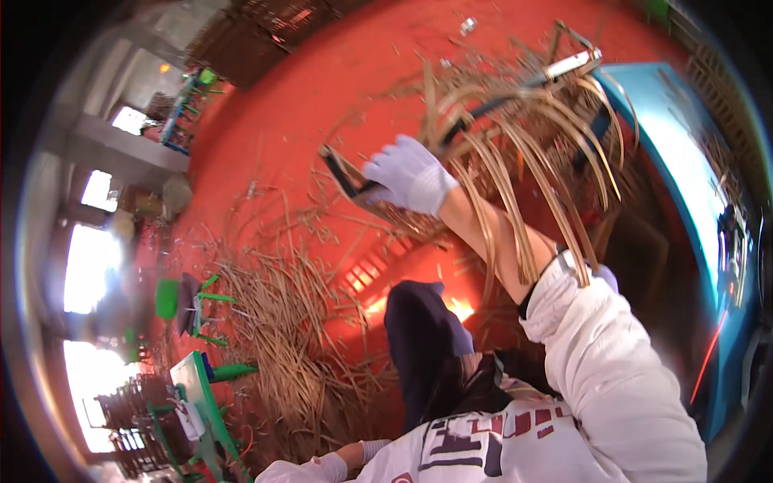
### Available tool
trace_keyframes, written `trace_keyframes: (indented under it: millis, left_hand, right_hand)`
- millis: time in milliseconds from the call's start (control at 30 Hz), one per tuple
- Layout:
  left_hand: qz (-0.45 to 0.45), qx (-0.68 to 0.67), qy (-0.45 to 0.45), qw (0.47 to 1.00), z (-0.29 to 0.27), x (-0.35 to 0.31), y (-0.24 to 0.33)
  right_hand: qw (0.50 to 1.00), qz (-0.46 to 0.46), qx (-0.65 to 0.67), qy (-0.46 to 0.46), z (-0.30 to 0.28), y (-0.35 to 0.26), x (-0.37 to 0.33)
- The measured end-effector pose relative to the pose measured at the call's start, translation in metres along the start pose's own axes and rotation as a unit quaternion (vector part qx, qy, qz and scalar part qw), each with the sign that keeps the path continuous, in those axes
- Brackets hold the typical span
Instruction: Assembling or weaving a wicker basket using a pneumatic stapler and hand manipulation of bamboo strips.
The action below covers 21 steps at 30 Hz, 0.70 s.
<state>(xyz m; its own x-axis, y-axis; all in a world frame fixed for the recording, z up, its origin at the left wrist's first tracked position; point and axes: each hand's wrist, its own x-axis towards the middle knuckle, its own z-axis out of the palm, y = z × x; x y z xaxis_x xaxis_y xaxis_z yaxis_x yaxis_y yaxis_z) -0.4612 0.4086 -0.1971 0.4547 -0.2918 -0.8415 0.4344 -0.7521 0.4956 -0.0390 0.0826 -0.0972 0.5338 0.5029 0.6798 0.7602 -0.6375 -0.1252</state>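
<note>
My right hand (409, 175), in a pale lavender glove, reaches out over the middle of the view with its fingers curled. It closes at the dark-edged end of a frame (342, 175); the fingers partly hide the contact. Long curved tan strips (503, 173), which look like cane or split wood, fan out beside this hand and hang across my right forearm. A dark bar with a pale end piece (573, 64) runs through them. At the lower edge my left wrist (374, 449) shows a glove cuff; the left fingers are hidden behind my shirt.
Loose tan strips (282, 346) lie heaped on the red floor (282, 137) at left. A blue panel (664, 121) curves along the right. Green-edged furniture (201, 394) and a small green stool (213, 298) stand at left. Dark stacked crates (241, 48) are at the far side.
</note>
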Motion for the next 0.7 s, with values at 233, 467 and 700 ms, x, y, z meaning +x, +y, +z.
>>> trace_keyframes:
  millis: [233,467,700]
  left_hand:
    - [0.068,0.009,-0.044,0.997,-0.012,-0.033,0.046]
    - [0.116,0.016,-0.099,0.988,-0.006,-0.073,0.074]
    - [0.18,0.024,-0.163,0.97,0.007,-0.104,0.093]
  right_hand:
    - [0.995,0.041,-0.028,-0.081,-0.033,-0.03,-0.008]
    - [0.994,0.045,-0.035,-0.094,-0.049,-0.046,-0.024]
    - [0.985,0.064,-0.071,-0.144,-0.065,-0.053,-0.042]
